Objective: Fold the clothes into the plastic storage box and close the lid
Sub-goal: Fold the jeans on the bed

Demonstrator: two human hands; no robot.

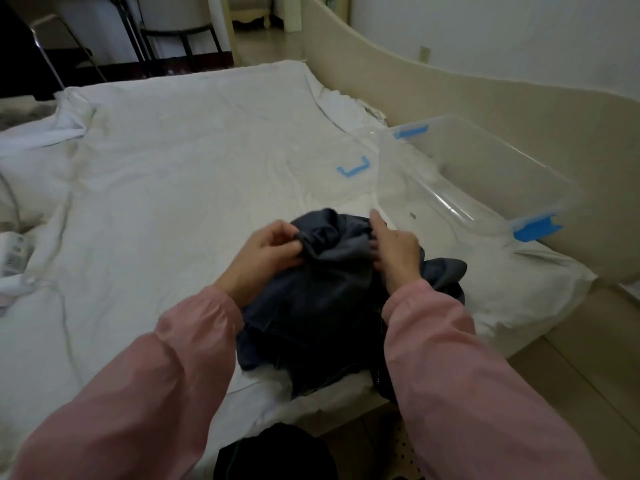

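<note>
A rumpled white sheet point(173, 174) is covering the whole mattress and bunching into a heap point(45, 133) at the far left corner. A beige board point(450, 95) is running along the right side of the bed, rising toward the far end, with a wall socket point(424, 53) showing just above it. At the left edge a small white device point(12, 254) is sitting on the sheet, with a pale cable point(10, 195) arcing near it. Beyond the bed two metal-framed chairs point(180, 32) are standing in the dimness. Something black point(277, 452) is sitting low at the near edge.
</note>
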